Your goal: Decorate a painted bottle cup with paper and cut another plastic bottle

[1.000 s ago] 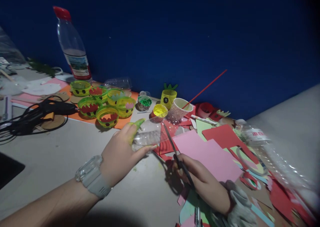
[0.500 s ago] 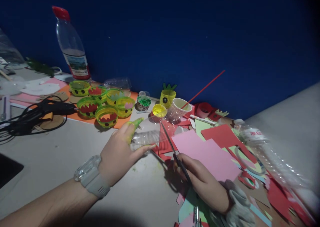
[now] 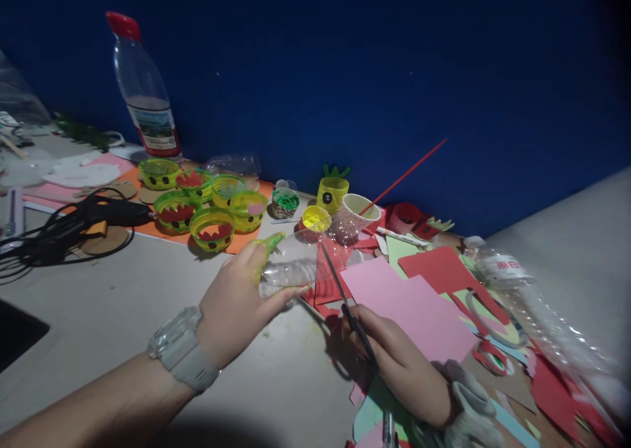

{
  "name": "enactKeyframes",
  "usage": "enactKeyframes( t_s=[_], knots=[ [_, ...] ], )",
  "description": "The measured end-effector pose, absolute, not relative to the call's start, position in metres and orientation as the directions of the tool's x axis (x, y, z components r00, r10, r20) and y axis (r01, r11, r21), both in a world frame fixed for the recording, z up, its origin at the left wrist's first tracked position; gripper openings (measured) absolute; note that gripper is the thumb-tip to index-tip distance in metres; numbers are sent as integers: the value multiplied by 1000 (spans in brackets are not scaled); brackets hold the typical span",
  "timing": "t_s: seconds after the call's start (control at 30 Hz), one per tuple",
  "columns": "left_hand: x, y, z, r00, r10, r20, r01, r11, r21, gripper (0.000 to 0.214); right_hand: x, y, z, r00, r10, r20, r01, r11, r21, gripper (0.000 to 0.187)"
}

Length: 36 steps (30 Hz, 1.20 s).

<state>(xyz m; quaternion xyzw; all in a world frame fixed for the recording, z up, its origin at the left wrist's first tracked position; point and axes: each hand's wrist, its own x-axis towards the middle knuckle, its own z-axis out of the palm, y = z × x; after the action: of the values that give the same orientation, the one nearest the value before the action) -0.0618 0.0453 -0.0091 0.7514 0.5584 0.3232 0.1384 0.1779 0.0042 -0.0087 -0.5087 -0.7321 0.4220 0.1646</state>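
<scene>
My left hand (image 3: 246, 284), its fingertips smeared yellow-green, grips a clear cut plastic bottle piece (image 3: 290, 264) held on its side above the table. Closed around the handles of dark scissors (image 3: 362, 336) is my right hand (image 3: 389, 349). One blade points up and away at the right side of the bottle piece; whether it touches the plastic I cannot tell. Behind the piece are a cup of yellow paint (image 3: 315, 219) and a speckled paper cup (image 3: 359, 213) with a thin red stick (image 3: 407, 175) leaning in it.
Several yellow-green painted rings (image 3: 211, 231) sit on orange paper at left, before a red-capped bottle (image 3: 148, 100). Black cable (image 3: 73, 228) lies further left. Pink paper (image 3: 409, 297), red scraps, a tape roll (image 3: 495, 316) and a lying bottle (image 3: 537, 303) crowd the right. A blue wall (image 3: 315, 73) rises behind.
The whole view has shifted very slightly. Both hands, the bottle piece and the scissors keep almost the same positions relative to each other.
</scene>
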Motion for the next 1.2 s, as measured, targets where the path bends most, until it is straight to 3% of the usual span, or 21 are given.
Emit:
enactKeyframes(
  t_s=[0.43,0.77,1.2],
  knots=[
    [-62,46,-10,173,934,313,716,-338,611,64,172,0,-6,-393,902,-179,550,75,-832,42],
    [-61,47,-7,140,932,335,707,-332,625,57,173,1,-9,-388,898,-209,520,26,-854,32],
    [-64,47,-11,107,926,362,738,-318,595,49,175,1,-11,-404,896,-185,553,77,-830,33]
  ],
)
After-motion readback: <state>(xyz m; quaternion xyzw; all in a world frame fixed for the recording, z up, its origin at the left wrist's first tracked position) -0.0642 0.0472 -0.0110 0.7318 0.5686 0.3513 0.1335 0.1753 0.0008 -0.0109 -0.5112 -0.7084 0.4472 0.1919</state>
